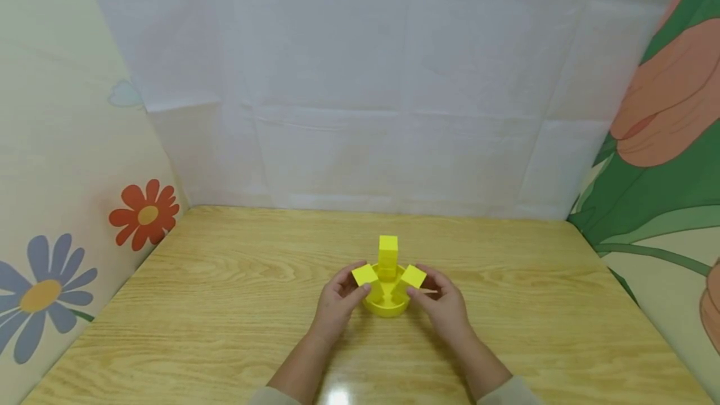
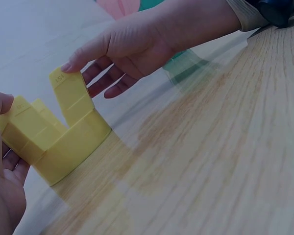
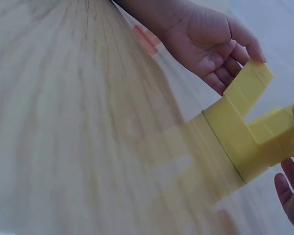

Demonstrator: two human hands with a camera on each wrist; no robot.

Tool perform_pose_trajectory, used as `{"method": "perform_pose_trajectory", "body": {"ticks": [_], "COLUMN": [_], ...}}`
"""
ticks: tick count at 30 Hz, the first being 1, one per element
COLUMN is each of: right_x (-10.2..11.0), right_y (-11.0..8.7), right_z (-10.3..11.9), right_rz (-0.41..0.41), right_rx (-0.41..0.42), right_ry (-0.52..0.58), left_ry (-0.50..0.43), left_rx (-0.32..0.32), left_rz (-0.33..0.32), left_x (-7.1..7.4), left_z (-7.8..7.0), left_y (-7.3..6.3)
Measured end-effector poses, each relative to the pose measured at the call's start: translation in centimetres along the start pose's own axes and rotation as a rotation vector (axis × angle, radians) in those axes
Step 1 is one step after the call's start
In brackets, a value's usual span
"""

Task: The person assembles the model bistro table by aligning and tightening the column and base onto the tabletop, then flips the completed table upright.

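On the table sits a yellow round base point(image 1: 387, 312) with a low wall. Three square yellow posts rise from it: a left post point(image 1: 365, 274), a right post point(image 1: 414, 276) and a back post point(image 1: 388, 245). My left hand point(image 1: 335, 306) pinches the left post, thumb near its top and fingers behind it. Opposite, my right hand point(image 1: 447, 310) holds the right post the same way. Both held posts lean outward in the head view, while the back one stands upright and untouched. In the left wrist view, small raised marks show on the right post point(image 2: 72, 93).
The wood-grain table point(image 1: 225, 305) stretches out on all sides of the base. Behind it hangs a creased white sheet point(image 1: 349, 80). Walls painted with flowers point(image 1: 147, 215) flank the table left and right.
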State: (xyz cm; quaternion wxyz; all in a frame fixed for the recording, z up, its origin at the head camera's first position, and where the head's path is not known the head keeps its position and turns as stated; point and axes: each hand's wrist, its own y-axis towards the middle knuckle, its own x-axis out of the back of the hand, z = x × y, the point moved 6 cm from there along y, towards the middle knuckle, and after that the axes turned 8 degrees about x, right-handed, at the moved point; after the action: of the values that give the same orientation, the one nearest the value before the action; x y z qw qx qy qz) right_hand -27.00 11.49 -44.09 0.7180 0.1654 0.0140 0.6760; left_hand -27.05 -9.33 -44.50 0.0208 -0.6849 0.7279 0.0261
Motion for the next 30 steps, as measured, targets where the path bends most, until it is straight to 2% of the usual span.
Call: {"method": "perform_pose_trajectory", "body": {"ticks": [15, 20, 24, 30], "right_x": [-0.3, -0.4, -0.4, -0.2], "right_y": [-0.6, -0.7, -0.3, 1.1], "right_z": [0.6, 0.7, 1.2, 2.4], "right_rz": [-0.052, -0.033, 0.071, 0.349], "right_rx": [-0.006, 0.005, 0.031, 0.060], "right_ry": [-0.050, -0.072, -0.114, -0.325], "left_ry": [-0.006, 0.004, 0.005, 0.014], "left_rx": [0.023, 0.021, 0.023, 0.011], "left_rz": [-0.001, 0.000, -0.002, -0.002], "left_x": [0.0, 0.1, 0.1, 0.1], "left_z": [0.1, 0.1, 0.2, 0.1], "left_y": [0.0, 0.1, 0.1, 0.2]}}
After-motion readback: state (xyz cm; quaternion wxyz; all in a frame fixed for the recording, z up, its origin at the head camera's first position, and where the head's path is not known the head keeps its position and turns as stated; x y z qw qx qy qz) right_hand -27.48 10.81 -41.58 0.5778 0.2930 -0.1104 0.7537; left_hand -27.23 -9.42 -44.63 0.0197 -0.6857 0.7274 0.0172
